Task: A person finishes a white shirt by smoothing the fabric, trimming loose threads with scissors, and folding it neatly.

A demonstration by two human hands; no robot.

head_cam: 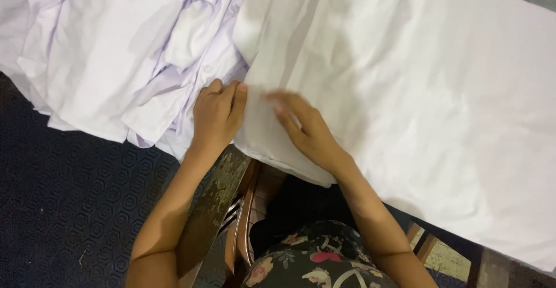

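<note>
So here both hands are working at the near corner of a big white cloth (pixel 417 91) that's spread flat over the desk (pixel 211 207), its worn, chipped edge poking out below. The left hand (pixel 215 117) sits right at the cloth's left edge, fingers (pixel 230 98) together and curled a bit, pressing down where the sheet meets the rumpled pile of white shirts (pixel 116 56). It looks more like pinning than gripping, though I can't tell if anything is pinched underneath. The right hand (pixel 307 131) lies on top of the cloth just beside it, fingers spread loosely and flat, holding nothing, and it's slightly blurred.

My guess on the why: one hand anchors the edge so the fabric doesn't slide, while the other flattens the corner. The corner hangs a little over the desk edge toward the person's lap.

The shirt pile is bunched up on the left, touching the flat sheet, with a collar and a button showing. Under everything there's a dark blue patterned floor (pixel 69 201), and a bit of a wooden chair (pixel 249 207) peeks out near the floral-print clothing.
</note>
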